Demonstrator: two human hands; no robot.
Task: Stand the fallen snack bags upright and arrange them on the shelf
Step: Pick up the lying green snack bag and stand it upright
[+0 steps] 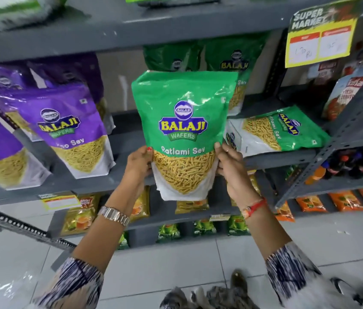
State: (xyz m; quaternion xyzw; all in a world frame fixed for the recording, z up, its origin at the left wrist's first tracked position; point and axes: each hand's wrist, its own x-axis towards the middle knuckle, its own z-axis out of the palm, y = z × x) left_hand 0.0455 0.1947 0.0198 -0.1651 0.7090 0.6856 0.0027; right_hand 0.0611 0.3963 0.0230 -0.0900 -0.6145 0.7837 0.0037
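I hold a green Ratlami Sev bag (184,121) upright in front of the grey shelf (276,156), above its front edge. My left hand (139,167) grips its lower left side and my right hand (231,166) grips its lower right side. A second green bag (283,132) lies flat on its back on the shelf just to the right. Behind the held bag, two more green bags (234,61) stand upright at the back of the shelf, partly hidden.
Purple Balaji bags (64,128) stand on the same shelf to the left. A yellow price sign (321,34) hangs from the shelf above at the right. A slotted grey upright (336,139) borders the right side, with tomato pouches (343,94) and bottles beyond. Lower shelves hold small packets.
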